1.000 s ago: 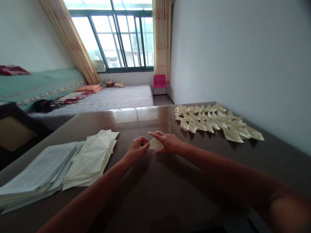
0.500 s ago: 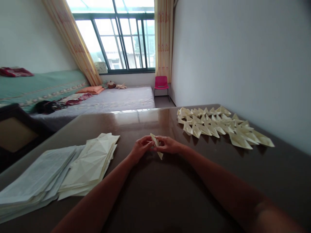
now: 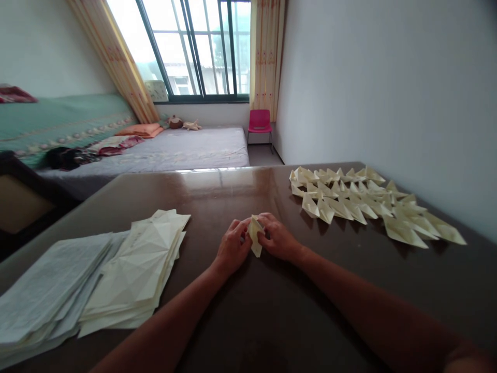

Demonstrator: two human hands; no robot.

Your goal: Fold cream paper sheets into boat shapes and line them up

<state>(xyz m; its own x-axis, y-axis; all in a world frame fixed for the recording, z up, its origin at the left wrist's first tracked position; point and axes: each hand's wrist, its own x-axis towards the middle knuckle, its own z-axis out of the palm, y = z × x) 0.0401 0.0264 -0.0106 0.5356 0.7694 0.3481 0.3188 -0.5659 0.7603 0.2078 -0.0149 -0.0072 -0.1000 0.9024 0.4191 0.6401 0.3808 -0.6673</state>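
Observation:
Between my hands, over the middle of the brown table [image 3: 248, 311], is a small folded paper boat [image 3: 255, 235] of cream paper, its pointed ends facing away from and toward me. My left hand [image 3: 234, 243] grips its left side with fingers curled. From the other side my right hand [image 3: 278, 237] pinches it, thumb pressed against the paper. Rows of folded paper boats [image 3: 341, 202] stand at the right. On the left lies a stack of creased cream paper sheets [image 3: 135, 259], beside a stack of printed sheets [image 3: 54, 280].
A white wall [image 3: 380, 93] runs along the table's right side. Beyond the far edge are a bed [image 3: 209, 147] with bedding and soft toys, a pink chair [image 3: 259, 122] and a curtained window [image 3: 202, 52]. A dark wooden chair back [image 3: 23, 202] stands at left.
The paper boat has turned from a slant to nearly straight, showing more of its face. Both hands have shifted their grip around it. My view has tipped down slightly.

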